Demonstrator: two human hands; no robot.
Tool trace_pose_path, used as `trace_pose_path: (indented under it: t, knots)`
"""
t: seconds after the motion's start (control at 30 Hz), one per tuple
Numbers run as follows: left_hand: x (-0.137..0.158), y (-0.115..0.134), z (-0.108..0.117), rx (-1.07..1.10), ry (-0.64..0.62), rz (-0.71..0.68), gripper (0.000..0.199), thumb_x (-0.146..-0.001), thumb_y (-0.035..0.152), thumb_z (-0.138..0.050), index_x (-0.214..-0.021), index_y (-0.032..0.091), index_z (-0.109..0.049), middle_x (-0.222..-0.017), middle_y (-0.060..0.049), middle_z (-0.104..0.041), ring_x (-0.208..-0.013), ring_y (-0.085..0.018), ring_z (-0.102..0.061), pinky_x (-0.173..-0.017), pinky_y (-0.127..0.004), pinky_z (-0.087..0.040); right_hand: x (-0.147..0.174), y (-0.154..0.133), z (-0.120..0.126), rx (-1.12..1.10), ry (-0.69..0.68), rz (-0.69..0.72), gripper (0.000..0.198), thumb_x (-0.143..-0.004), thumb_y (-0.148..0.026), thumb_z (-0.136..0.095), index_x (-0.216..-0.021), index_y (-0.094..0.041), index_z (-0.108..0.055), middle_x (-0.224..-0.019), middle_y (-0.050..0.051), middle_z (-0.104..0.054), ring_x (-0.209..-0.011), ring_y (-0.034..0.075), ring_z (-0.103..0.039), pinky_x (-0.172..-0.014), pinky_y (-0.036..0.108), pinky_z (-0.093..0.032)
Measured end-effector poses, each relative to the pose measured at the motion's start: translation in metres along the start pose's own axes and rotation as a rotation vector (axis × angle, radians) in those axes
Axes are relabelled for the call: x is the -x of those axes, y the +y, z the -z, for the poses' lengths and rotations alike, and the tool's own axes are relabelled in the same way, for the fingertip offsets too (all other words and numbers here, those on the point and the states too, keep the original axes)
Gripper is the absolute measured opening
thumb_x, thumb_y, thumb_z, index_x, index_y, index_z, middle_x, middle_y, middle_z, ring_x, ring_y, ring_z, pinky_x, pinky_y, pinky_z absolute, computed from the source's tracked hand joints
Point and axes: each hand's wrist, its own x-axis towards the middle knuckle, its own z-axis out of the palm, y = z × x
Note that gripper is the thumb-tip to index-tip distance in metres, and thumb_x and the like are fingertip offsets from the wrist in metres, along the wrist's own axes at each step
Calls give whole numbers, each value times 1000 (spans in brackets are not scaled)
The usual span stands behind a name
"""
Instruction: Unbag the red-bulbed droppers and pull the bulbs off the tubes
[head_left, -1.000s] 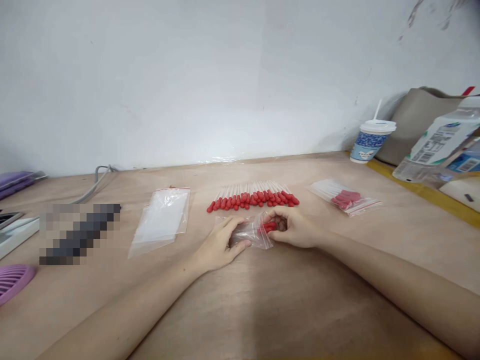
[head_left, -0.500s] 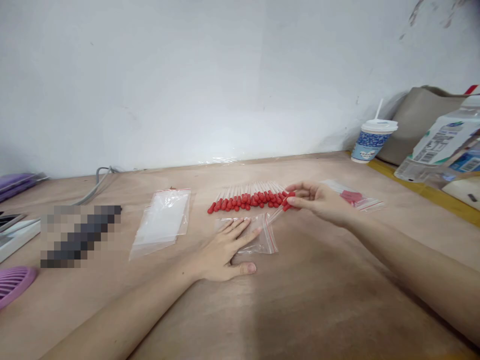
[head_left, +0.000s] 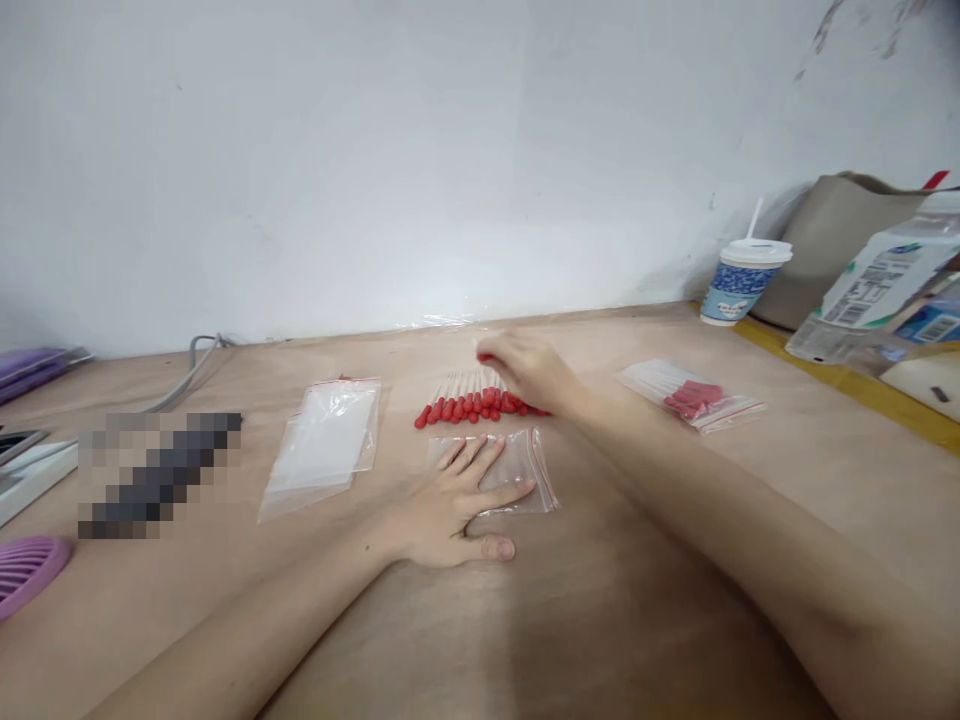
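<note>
My left hand lies flat with fingers spread, pressing a clear zip bag with a red-lined seal onto the table. Behind that bag runs a row of thin, pale-stemmed pieces with red bulb ends, which look like droppers. Over the row's right part is my right hand, slightly blurred. Its fingers are closed on a dropper, whose red end shows at the fingertips; the stem cannot be made out. My hand and forearm cover some of the row.
Flat zip bags lie to the left; a zip bag of red-ended droppers lies to the right. At the far right stand a paper cup with straw, a plastic bottle and a grey bag. A cable and pink slotted object are left.
My right hand has moved left, from beside the bag's mouth to above the row, with a red end at its fingertips. My left hand has stayed on the bag.
</note>
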Motion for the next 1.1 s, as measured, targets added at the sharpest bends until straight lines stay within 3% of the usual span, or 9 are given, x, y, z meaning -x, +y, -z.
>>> trace_pose_path:
  t: [0.13,0.4,0.57,0.7,0.8,0.9,1.0,1.1]
  knots:
    - [0,1,0,0,-18,14,63,-80,60,-45,-136,40,-26,-149,-5,0,-135,-36,-2,-104,-61,-7,1,-6,-30,175,-261,147,22,-89,-10,-33,-91,-15,-55,-86,8,-62,-84,17,-51,-75,27,-39]
    - [-1,1,1,-9,-41,28,63,-79,62,-44,-136,40,-26,-150,-5,0,-135,-35,-2,-104,-61,-6,6,-12,-32,239,-447,138,16,-85,-15,-43,-94,-13,-57,-88,9,-63,-84,19,-53,-79,31,-36]
    - [-1,1,1,11,10,12,63,-78,60,-48,-135,38,-30,-150,-4,-1,-135,-36,-6,-104,-61,-7,16,-27,-6,122,-363,5,23,-81,-24,-54,-102,-15,-56,-100,11,-61,-98,23,-51,-84,37,-37]
    - [0,1,0,-3,-12,8,63,-80,60,-45,-136,37,-28,-150,-5,0,-135,-35,-3,-105,-60,-7,49,-39,17,-67,-217,1,18,-87,-24,-45,-93,-17,-60,-94,9,-62,-89,18,-54,-80,33,-42]
    - [1,0,-3,-6,6,46,72,-79,62,-44,-139,30,-22,-149,-10,-2,-136,-33,-3,-107,-57,-9,79,-41,25,-133,-320,8,21,-87,-28,-45,-96,-17,-61,-99,9,-62,-91,18,-55,-81,34,-43]
    - [3,1,-4,18,56,84,75,-76,63,-47,-135,21,-29,-149,-13,-9,-136,-32,-7,-109,-53,-12,99,-38,27,-210,-438,-16,24,-87,-32,-46,-100,-18,-61,-101,8,-62,-92,18,-56,-82,33,-45]
    - [4,4,-4,82,98,123,61,-82,57,-44,-129,18,-34,-147,-13,-19,-136,-29,-14,-109,-51,-16,106,-35,25,-270,-436,-58,26,-87,-33,-46,-103,-18,-60,-107,9,-61,-95,17,-57,-85,32,-45]
    - [4,6,-4,201,193,208,44,-88,46,-38,-124,21,-37,-140,-10,-35,-129,-25,-32,-104,-46,-29,105,-35,27,-292,-424,-41,25,-87,-32,-45,-102,-19,-61,-106,8,-61,-94,16,-58,-84,32,-46]
